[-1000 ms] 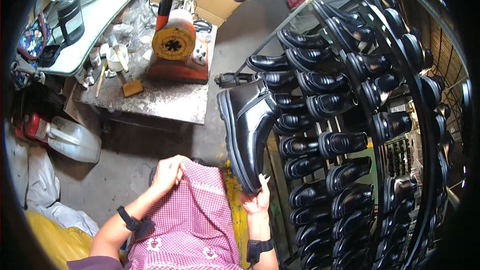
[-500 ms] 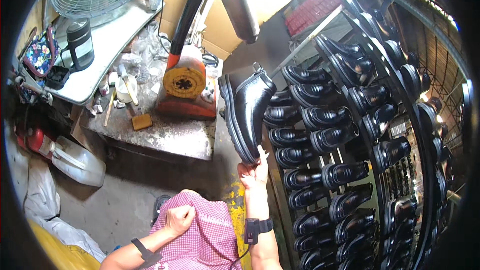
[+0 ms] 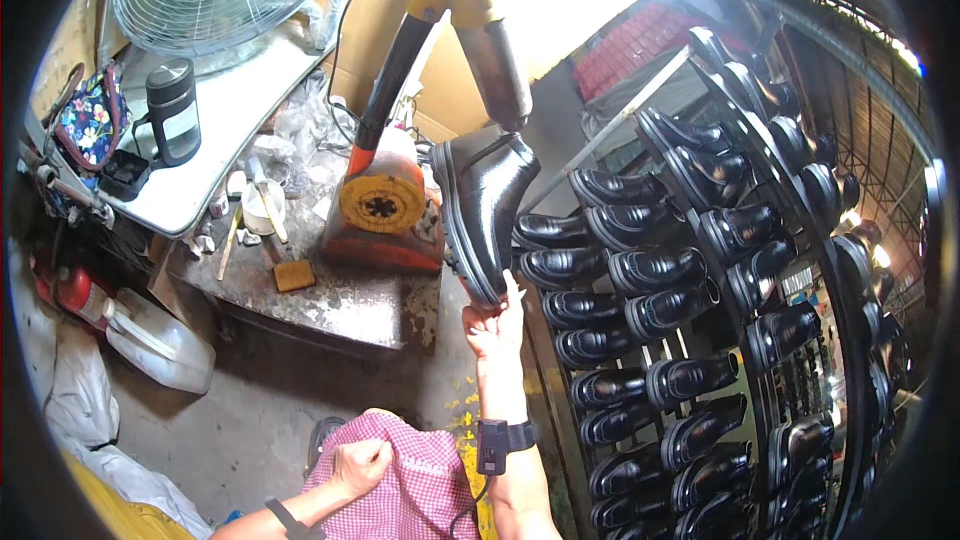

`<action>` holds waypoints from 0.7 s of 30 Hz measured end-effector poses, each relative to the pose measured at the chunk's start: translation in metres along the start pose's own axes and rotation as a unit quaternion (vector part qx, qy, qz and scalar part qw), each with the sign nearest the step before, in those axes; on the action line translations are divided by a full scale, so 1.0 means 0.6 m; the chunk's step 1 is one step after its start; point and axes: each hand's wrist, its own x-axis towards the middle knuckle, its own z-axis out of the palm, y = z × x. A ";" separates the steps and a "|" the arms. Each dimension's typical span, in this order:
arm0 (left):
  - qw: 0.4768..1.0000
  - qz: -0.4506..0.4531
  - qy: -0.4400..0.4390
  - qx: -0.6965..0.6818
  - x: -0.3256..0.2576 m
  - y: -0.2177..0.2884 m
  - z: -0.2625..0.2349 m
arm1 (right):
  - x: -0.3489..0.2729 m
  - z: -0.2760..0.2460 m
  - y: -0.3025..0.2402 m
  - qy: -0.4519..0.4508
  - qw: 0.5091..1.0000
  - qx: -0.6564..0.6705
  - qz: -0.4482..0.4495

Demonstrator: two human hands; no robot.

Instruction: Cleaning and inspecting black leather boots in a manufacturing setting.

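Rack (image 3: 612,126) laden with black shoes (image 3: 690,380) is seen at right of frame. An orange machine (image 3: 382,205) with down-bent pipe (image 3: 497,70) is placed left of centre. Checked cloth (image 3: 425,500) is spread at lower centre. A black boot (image 3: 490,185) is raised at centre, below the pipe's end; contact cannot be told. Its toe is gripped by the right hand (image 3: 492,328); the left hand (image 3: 362,467) is curled, fist-like, over the cloth. Lifting is judged done; release is not.

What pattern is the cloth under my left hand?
The cloth is pink-and-white checked, seen in head view.
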 end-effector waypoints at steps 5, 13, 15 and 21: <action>1.000 0.004 0.004 0.003 0.002 0.002 -0.003 | 0.009 -0.003 0.001 -0.018 1.000 0.010 0.006; 1.000 -0.020 0.007 0.000 -0.006 0.011 -0.009 | -0.116 -0.109 -0.021 -0.011 0.998 0.057 0.010; 0.997 -0.079 -0.016 -0.021 -0.012 0.013 -0.014 | -0.178 -0.105 -0.024 0.105 0.994 0.015 -0.029; 0.874 -0.315 -0.113 -0.353 0.087 0.059 -0.022 | -0.350 -0.284 -0.081 -0.008 0.997 -0.079 -0.007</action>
